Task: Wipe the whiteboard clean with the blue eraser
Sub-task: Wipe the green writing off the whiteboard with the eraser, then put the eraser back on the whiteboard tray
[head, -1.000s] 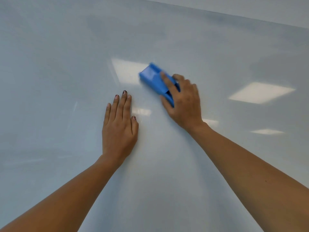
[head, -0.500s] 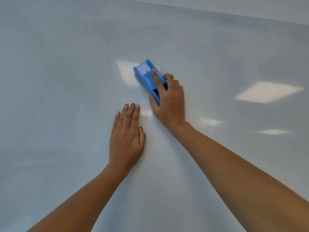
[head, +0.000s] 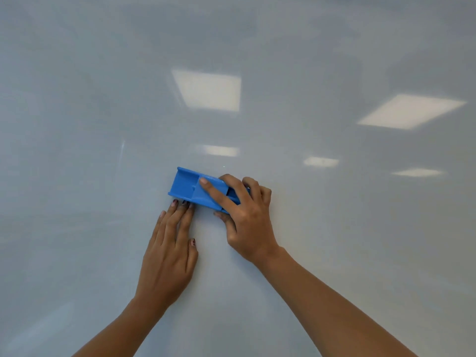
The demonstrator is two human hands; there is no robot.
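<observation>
Blue eraser (head: 192,188) flat on whiteboard (head: 90,99), just 6 o'clock of frame centre. Right hand (head: 248,217) grips its 3 o'clock end: index finger along the top, thumb at the near edge, other fingers curled over the far side. Left hand (head: 168,256) flat, fingers straight, holding nothing; fingertips at the eraser's 7 o'clock corner. Risk: a stroke toward 7 o'clock rides onto those fingertips, tilts the eraser, leaves a missed strip.

Blue plastic eraser (head: 194,189) on glossy whiteboard (head: 103,99).
I see my right hand (head: 247,220) gripping it, left hand (head: 170,256) flat beside.
</observation>
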